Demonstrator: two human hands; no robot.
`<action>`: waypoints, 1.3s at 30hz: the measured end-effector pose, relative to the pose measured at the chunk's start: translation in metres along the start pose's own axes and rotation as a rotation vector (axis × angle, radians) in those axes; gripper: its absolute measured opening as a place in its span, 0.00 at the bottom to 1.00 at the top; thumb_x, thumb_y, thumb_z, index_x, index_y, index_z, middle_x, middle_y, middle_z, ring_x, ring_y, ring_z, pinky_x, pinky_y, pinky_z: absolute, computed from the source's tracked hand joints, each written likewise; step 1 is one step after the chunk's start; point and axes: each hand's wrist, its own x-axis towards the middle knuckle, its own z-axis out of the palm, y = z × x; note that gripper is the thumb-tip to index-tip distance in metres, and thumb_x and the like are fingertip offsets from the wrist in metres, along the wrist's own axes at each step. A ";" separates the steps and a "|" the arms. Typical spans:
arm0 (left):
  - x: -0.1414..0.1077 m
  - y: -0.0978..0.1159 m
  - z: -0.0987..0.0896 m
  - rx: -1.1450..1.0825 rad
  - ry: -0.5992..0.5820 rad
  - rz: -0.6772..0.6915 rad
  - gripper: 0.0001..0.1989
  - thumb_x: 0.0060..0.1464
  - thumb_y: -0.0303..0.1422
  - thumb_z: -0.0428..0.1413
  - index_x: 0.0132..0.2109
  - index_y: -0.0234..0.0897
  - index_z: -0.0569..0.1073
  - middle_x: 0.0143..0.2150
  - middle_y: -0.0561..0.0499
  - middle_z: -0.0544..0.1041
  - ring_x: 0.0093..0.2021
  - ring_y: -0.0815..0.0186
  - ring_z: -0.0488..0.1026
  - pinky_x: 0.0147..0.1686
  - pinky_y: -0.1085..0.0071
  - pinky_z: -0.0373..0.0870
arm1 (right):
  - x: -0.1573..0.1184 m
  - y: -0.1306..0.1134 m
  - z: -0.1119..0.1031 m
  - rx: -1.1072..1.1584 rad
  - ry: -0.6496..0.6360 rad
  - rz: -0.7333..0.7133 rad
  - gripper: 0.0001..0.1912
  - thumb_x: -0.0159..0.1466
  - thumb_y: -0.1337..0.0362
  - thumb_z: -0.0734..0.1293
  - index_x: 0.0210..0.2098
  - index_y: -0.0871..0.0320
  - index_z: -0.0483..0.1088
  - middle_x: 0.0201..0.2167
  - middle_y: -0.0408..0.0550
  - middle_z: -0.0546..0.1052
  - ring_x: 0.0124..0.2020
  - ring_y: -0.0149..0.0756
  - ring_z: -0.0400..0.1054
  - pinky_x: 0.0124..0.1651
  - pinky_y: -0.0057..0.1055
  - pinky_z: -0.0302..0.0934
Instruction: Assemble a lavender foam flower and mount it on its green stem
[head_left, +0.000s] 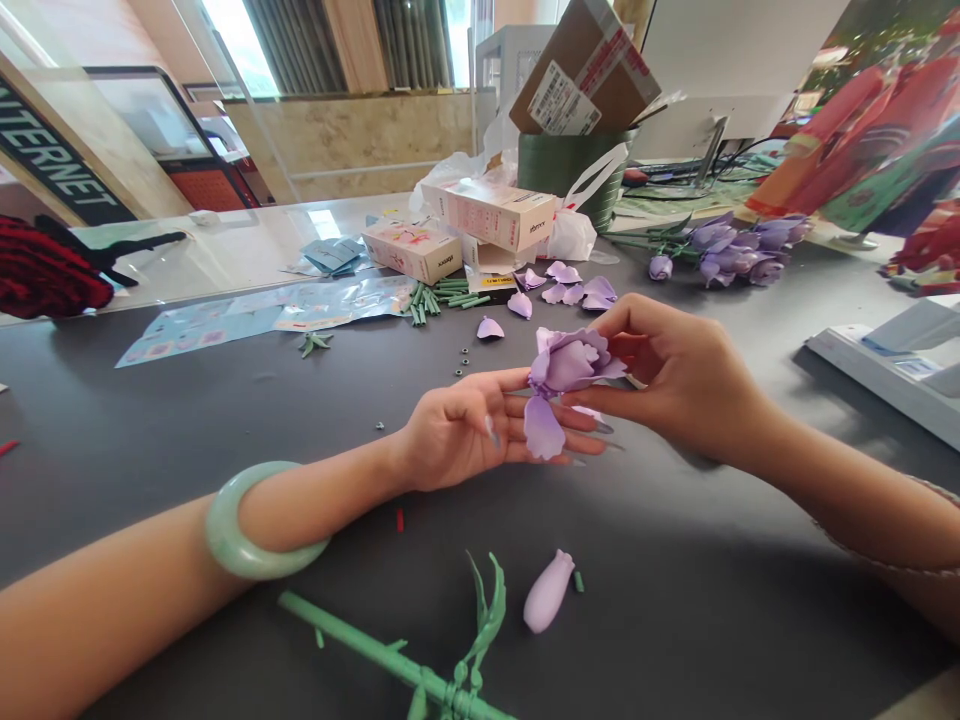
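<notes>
A purple flower head is pinched between the thumb and fingers of my right hand. One petal hangs down from its underside. My left hand lies palm up below and left of the flower, its fingers stretched out under it and the index finger at its base. Nearer to me on the dark table lie a light purple bud, a small green piece and a green stem with leaves. Loose purple petals are scattered beyond my hands.
Green sticks, a green star-shaped piece and instruction sheets lie beyond my left hand. Small boxes stand behind, near a green bin. Finished purple flowers lie back right, with a white stand at the right edge.
</notes>
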 end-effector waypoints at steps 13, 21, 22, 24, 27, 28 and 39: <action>0.000 -0.004 0.003 0.179 0.110 0.022 0.21 0.47 0.27 0.66 0.49 0.33 0.73 0.43 0.41 0.81 0.45 0.52 0.79 0.49 0.59 0.70 | 0.000 -0.008 0.002 -0.117 -0.016 -0.061 0.13 0.54 0.60 0.73 0.30 0.56 0.65 0.25 0.40 0.73 0.23 0.30 0.65 0.27 0.27 0.61; 0.001 -0.004 0.004 0.171 0.171 -0.014 0.20 0.46 0.28 0.67 0.47 0.32 0.73 0.39 0.43 0.81 0.40 0.56 0.80 0.45 0.63 0.73 | -0.001 -0.012 0.001 -0.301 -0.049 -0.184 0.10 0.54 0.67 0.72 0.30 0.58 0.65 0.26 0.39 0.73 0.23 0.27 0.65 0.26 0.23 0.59; 0.001 -0.004 0.004 0.177 0.178 -0.018 0.21 0.46 0.28 0.68 0.47 0.32 0.73 0.39 0.43 0.81 0.40 0.56 0.81 0.44 0.63 0.73 | -0.001 -0.012 0.001 -0.304 -0.056 -0.192 0.10 0.55 0.67 0.72 0.31 0.58 0.65 0.26 0.40 0.74 0.24 0.27 0.66 0.27 0.23 0.60; 0.001 -0.003 0.005 0.193 0.198 -0.024 0.21 0.46 0.29 0.68 0.47 0.32 0.73 0.38 0.44 0.81 0.39 0.55 0.81 0.44 0.63 0.72 | -0.001 -0.011 0.001 -0.302 -0.071 -0.212 0.08 0.56 0.67 0.70 0.33 0.58 0.66 0.28 0.41 0.75 0.25 0.27 0.68 0.29 0.22 0.62; 0.001 -0.003 0.006 0.202 0.231 -0.019 0.20 0.46 0.30 0.68 0.46 0.32 0.72 0.37 0.44 0.81 0.38 0.56 0.81 0.44 0.63 0.72 | -0.001 -0.010 0.000 -0.302 -0.080 -0.248 0.07 0.58 0.68 0.67 0.36 0.58 0.66 0.32 0.43 0.76 0.28 0.28 0.70 0.31 0.22 0.65; 0.001 -0.003 0.007 0.202 0.240 -0.015 0.20 0.45 0.30 0.68 0.46 0.32 0.72 0.37 0.44 0.81 0.38 0.56 0.81 0.44 0.63 0.73 | -0.001 -0.009 0.000 -0.303 -0.081 -0.256 0.07 0.58 0.69 0.66 0.37 0.58 0.66 0.33 0.43 0.76 0.28 0.28 0.70 0.32 0.22 0.66; 0.003 -0.002 0.007 0.219 0.256 -0.015 0.23 0.43 0.32 0.69 0.46 0.32 0.72 0.36 0.45 0.81 0.36 0.58 0.81 0.42 0.64 0.73 | -0.002 -0.006 0.002 -0.300 -0.068 -0.270 0.08 0.58 0.68 0.66 0.38 0.57 0.65 0.34 0.44 0.76 0.29 0.29 0.71 0.35 0.23 0.70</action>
